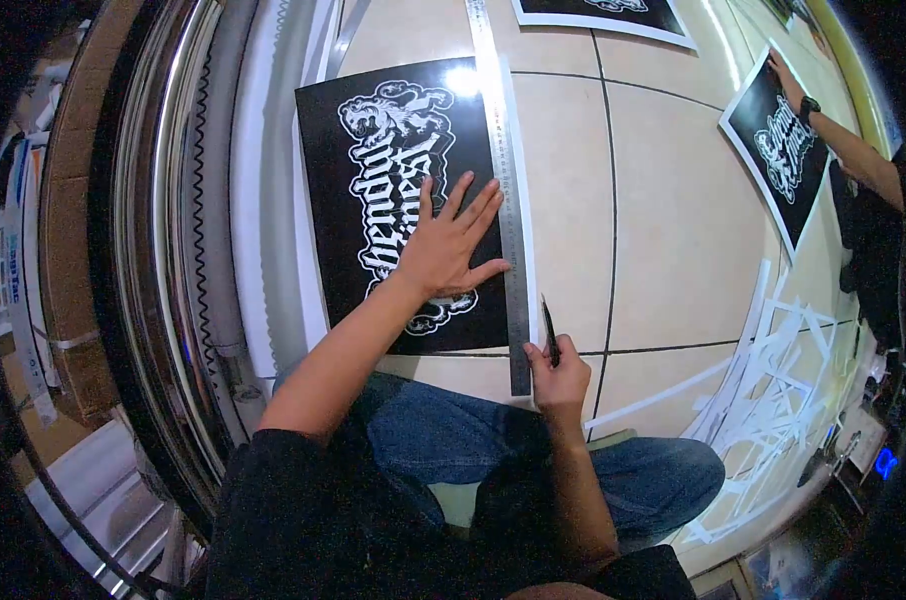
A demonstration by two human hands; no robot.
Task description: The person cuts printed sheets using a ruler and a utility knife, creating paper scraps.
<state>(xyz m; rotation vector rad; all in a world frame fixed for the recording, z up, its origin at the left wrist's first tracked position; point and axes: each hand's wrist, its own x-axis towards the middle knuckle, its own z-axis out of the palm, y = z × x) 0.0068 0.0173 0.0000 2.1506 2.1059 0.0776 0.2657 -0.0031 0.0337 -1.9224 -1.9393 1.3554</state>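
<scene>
A black poster (330, 170) with white lion and blackletter artwork lies on the tiled floor before me. My left hand (446, 245) is spread flat on its right half, thumb and fingertips reaching toward a long metal ruler (514, 215). That ruler runs lengthwise along the poster's right side, with a strip of white margin showing beyond it. Beside the ruler's near end, my right hand (560, 380) grips a dark utility knife (550, 330), its blade pointing away from me. The right thumb is close to the ruler's edge.
Another person's hand (788, 85) rests on a similar print (773, 150) at the right. Part of a third print (613, 18) shows at the top. White paper offcuts (763, 400) are heaped on the right. Long rolls (218, 200) and cardboard (78, 200) line the left.
</scene>
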